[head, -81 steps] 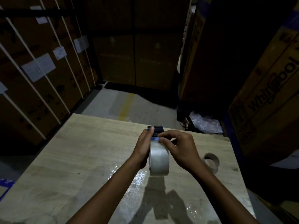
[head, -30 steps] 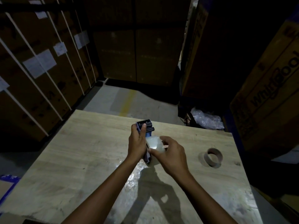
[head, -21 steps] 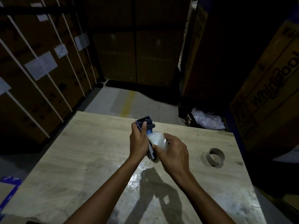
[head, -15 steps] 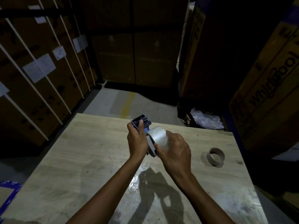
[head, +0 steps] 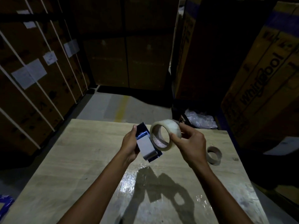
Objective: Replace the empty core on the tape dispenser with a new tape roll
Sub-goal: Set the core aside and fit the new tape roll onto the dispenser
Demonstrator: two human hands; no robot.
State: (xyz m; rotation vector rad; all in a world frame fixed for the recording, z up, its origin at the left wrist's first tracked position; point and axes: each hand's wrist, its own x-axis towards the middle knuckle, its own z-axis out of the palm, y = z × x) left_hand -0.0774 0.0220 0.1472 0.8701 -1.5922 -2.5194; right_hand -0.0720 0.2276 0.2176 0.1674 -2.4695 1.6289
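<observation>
My left hand (head: 129, 143) grips the blue tape dispenser (head: 146, 143) above the wooden table (head: 77, 159), its toothed blade end pointing away from me. My right hand (head: 190, 143) holds a new clear tape roll (head: 168, 126) by its rim, just right of the dispenser, with its open centre turned toward me. The roll is off the dispenser and tilted. The empty brown cardboard core (head: 213, 155) lies on the table to the right of my right hand.
Shiny tape strips (head: 129, 181) cover part of the table near me. Tall cardboard boxes (head: 258, 78) stand close on the right, strapped cartons (head: 32, 78) on the left. A crumpled plastic bag (head: 200, 118) lies behind the table's far edge.
The tape roll sat against the dispenser between both hands; now my right hand has pulled it off to the right and turned its opening toward me. The left hand keeps the dispenser.
</observation>
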